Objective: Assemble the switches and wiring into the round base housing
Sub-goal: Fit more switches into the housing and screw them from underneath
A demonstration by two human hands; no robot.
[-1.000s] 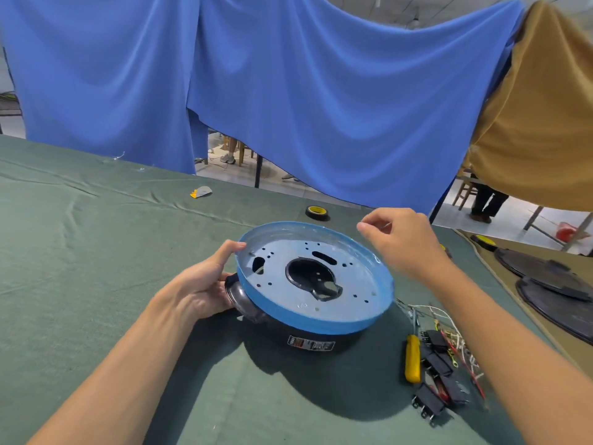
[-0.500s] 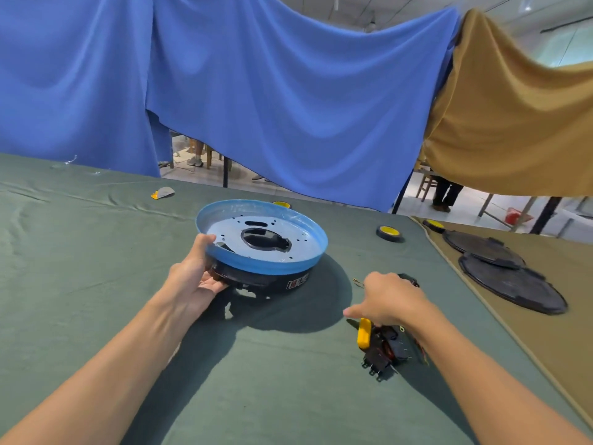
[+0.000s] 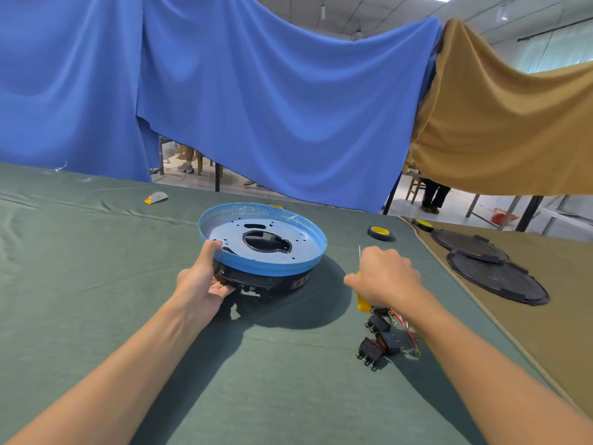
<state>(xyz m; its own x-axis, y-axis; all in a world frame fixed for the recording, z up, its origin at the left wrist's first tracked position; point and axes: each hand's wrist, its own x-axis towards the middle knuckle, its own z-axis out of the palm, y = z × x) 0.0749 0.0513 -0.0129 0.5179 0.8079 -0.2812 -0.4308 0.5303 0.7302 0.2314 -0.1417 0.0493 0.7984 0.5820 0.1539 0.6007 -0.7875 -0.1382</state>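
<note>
Apparently right hand (image 3: 386,274) grips yellow screwdriver (image 3: 363,304) upright.

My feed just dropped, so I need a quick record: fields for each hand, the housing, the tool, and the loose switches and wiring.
left hand: grips the near-left edge of the round base housing, thumb on its blue rim
right hand: grips the yellow-handled screwdriver, shaft tip showing above the fist
housing: on the green cloth, blue-filmed plate facing up
switches: several black ones loose on the cloth, right of the housing
wiring: red and pale leads beside the switches, partly hidden by the right forearm
</note>
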